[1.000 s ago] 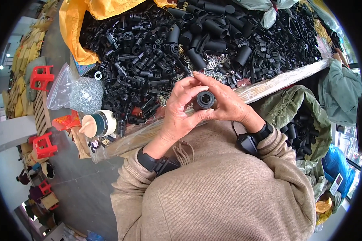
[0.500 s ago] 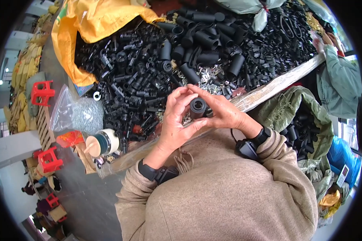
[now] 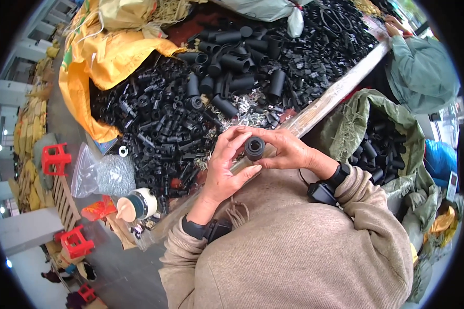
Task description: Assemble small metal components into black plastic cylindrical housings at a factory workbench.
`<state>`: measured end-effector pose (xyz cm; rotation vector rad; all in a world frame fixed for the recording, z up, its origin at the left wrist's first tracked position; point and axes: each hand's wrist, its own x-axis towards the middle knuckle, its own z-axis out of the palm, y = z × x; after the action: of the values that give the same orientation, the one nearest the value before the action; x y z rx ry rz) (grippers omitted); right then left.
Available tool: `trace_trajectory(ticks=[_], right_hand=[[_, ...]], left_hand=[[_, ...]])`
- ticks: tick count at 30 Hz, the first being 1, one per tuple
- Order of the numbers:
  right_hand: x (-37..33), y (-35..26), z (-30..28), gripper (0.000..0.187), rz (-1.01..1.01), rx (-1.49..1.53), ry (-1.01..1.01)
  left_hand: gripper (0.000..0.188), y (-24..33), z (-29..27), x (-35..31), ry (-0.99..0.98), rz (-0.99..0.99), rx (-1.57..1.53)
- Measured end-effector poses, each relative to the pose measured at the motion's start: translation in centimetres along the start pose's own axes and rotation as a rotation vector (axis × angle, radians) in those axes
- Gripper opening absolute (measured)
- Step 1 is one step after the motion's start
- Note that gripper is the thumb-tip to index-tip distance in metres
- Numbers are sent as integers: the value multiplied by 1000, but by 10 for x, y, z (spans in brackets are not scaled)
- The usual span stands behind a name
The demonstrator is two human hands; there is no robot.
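Observation:
Between my two hands a short black cylindrical part [image 3: 254, 148] stands with its round, hollow end facing up. My left hand [image 3: 222, 164] curves round its left side, thumb below and fingertips above. From the other side my right hand [image 3: 290, 150] grips it with thumb and fingers. The part's lower body is partly hidden by the fingers. Beyond my hands, a heap of small black ringed parts [image 3: 154, 116] lies on the table, with wider black tubes [image 3: 237, 63] behind and small metal pieces [image 3: 250, 110] among them.
A wooden edge board [image 3: 340, 87] runs beside the heap. At the right sits a green woven sack [image 3: 345, 123] of black tubes, near another person's sleeve [image 3: 423, 72]. On the left are a lidded cup [image 3: 145, 202], a clear bag of metal bits [image 3: 116, 175] and a yellow sack [image 3: 77, 92].
My view has shifted, so the heap and the yellow sack sit differently in it. Both hands still hold the black part, which has stayed nearly in place before my chest.

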<state>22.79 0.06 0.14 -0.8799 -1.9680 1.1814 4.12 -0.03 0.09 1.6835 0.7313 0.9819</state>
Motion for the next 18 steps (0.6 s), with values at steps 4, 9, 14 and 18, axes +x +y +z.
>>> trace_trajectory(ticks=[4, 9, 14, 18], right_hand=[[10, 6, 16, 72, -19, 9, -33], [20, 14, 38, 74, -43, 37, -53], [32, 23, 49, 71, -135, 141, -41], [35, 33, 53, 71, -158, 158, -52]], left_hand=[[53, 1, -8, -10, 73, -4, 87], [52, 1, -18, -21, 135, -72, 132], [54, -1, -22, -31, 122, -134, 173], [58, -1, -23, -30, 152, -180, 229]])
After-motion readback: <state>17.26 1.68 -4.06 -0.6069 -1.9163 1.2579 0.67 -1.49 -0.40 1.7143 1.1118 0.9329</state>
